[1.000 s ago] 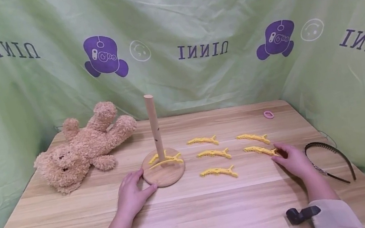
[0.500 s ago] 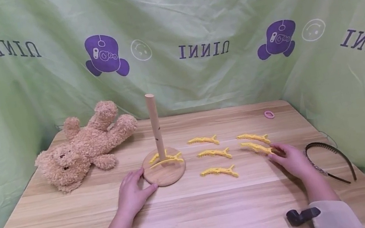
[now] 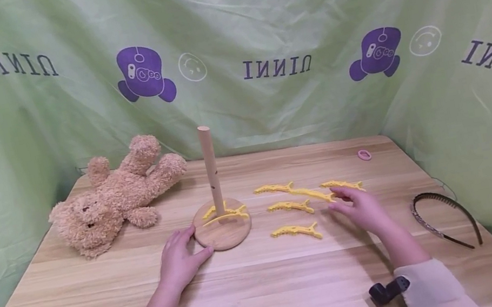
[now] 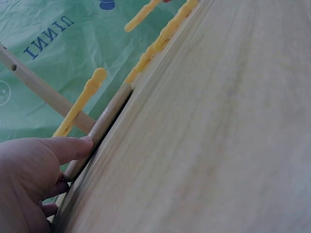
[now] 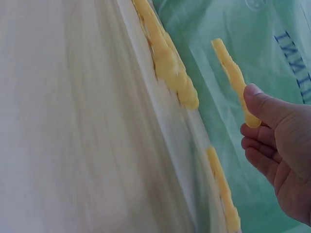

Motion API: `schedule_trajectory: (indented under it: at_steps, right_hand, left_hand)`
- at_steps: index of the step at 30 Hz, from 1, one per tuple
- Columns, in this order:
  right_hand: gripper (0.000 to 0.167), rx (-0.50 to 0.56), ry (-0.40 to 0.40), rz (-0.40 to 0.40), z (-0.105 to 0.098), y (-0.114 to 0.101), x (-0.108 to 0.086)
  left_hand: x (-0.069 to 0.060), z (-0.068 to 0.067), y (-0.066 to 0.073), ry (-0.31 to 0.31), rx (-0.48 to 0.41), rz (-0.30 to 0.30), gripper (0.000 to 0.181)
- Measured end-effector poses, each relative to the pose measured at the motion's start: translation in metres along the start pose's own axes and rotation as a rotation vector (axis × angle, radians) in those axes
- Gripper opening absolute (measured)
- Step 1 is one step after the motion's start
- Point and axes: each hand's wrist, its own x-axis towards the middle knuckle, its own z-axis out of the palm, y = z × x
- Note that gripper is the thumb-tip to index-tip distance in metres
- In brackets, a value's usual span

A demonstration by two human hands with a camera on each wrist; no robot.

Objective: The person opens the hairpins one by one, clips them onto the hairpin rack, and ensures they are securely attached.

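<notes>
My left hand [image 3: 181, 261] holds the near left rim of a round wooden base [image 3: 225, 240], its thumb on the edge in the left wrist view. An upright wooden post [image 3: 211, 170] rises from that base, with yellow clips [image 3: 225, 216] at its foot. My right hand [image 3: 360, 210] pinches one yellow clip [image 3: 309, 193] by its end between thumb and fingers; in the right wrist view this clip [image 5: 233, 73] is held clear of the table. Below and left of it lie three more clips [image 3: 294, 230] in a column, and another clip [image 3: 337, 183] lies just behind my right hand.
A brown teddy bear [image 3: 120, 195] lies on the table at the left. At the right is a dark headband [image 3: 450, 205], and a small pink ring [image 3: 364, 155] lies at the back right. Green printed cloth [image 3: 239, 116] hangs behind the table.
My right hand has taken hold of the front right clip, lifted it and carried it left. My left hand has stayed at the base.
</notes>
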Motion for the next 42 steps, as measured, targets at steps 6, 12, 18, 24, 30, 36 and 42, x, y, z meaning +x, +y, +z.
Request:
schedule_trajectory:
  at_steps: [6,12,18,24,30,36,42]
  right_hand:
    - [0.047,0.014,-0.027,-0.130,0.014,-0.029,0.016]
    - [0.042,-0.003,-0.093,-0.184,0.029,-0.062,0.028]
    - [0.036,-0.044,-0.076,-0.238,0.048,-0.091,0.041]
    - [0.034,-0.070,-0.092,-0.259,0.071,-0.113,0.056]
    - [0.032,-0.097,-0.120,-0.291,0.088,-0.128,0.064]
    - [0.033,-0.085,-0.146,-0.284,0.096,-0.136,0.067]
    - [0.033,-0.090,-0.154,-0.291,0.099,-0.140,0.068]
  left_hand:
    - [0.000,0.000,0.001,0.005,-0.002,-0.002,0.074]
    - [-0.001,0.000,0.002,0.008,0.000,-0.005,0.074]
    - [0.000,0.001,0.001,0.012,0.011,-0.004,0.074]
    - [0.001,0.002,0.000,0.019,0.009,0.000,0.074]
    - [0.000,0.002,0.000,0.020,0.005,-0.003,0.073]
    - [-0.001,0.001,0.001,0.018,0.014,-0.006,0.074]
    - [-0.001,0.001,0.002,0.018,0.019,-0.002,0.073]
